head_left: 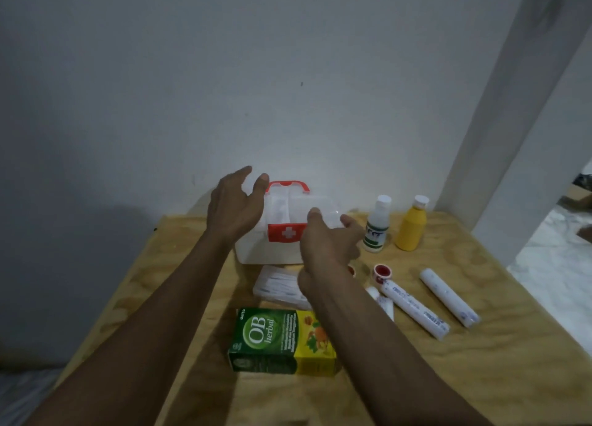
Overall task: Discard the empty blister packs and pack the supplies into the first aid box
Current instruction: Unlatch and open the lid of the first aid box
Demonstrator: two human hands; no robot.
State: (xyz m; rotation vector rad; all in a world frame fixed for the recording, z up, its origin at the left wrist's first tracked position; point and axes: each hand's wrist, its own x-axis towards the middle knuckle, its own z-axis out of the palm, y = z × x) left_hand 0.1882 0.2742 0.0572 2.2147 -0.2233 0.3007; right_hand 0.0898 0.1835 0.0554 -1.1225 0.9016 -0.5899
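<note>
A plywood table carries first aid box, bottles, rolls, carton.

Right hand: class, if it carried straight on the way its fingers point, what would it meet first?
Probably the translucent lid of the white plastic first aid box with its red handle. The right hand, open, points forward at the lid's right end; one view leaves it unclear whether the fingertips touch already.

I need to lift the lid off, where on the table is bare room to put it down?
Bare wood lies on the table left of the first aid box and green box, and nearest you. Crowded: right side, with bandage rolls and bottles.
</note>
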